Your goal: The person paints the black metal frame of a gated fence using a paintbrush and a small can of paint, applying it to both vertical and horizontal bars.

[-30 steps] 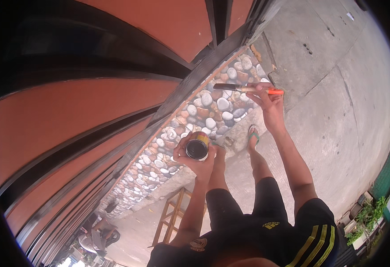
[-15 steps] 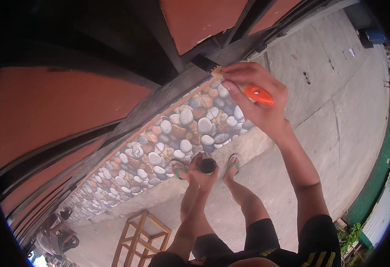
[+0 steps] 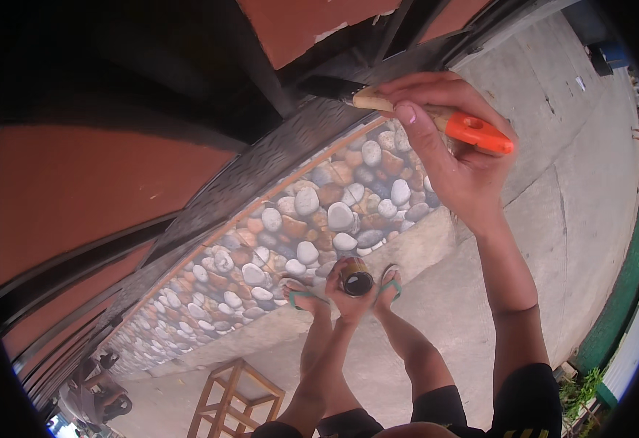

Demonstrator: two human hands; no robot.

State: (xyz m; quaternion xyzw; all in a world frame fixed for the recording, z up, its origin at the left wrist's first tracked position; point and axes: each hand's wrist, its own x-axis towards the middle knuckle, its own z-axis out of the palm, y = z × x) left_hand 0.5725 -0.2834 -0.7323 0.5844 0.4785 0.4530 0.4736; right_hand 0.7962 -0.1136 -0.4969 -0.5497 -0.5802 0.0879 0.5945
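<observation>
My right hand [image 3: 465,164] grips a paintbrush [image 3: 478,133] with an orange-ended handle, thumb over its pale wooden part. The dark bristles are raised at the black frame [image 3: 261,87] of the red-panelled wall [image 3: 100,190]; whether they touch it I cannot tell. Low down, between my sandalled feet in this view, my left hand [image 3: 345,293] is wrapped round a small can [image 3: 357,283] holding dark, glossy liquid.
A pebble-patterned strip [image 3: 307,201] runs along the wall's base. A wooden stool frame [image 3: 224,387] stands at lower left, near a parked motorbike [image 3: 93,390]. Cracked concrete [image 3: 575,182] extends to the right, with a green edge, plants [image 3: 582,394] and dark containers [image 3: 604,58] beyond.
My right hand has risen toward the black frame with the brush, then shifted slightly right. The left hand with the can appears lower and farther from the camera than a second ago.
</observation>
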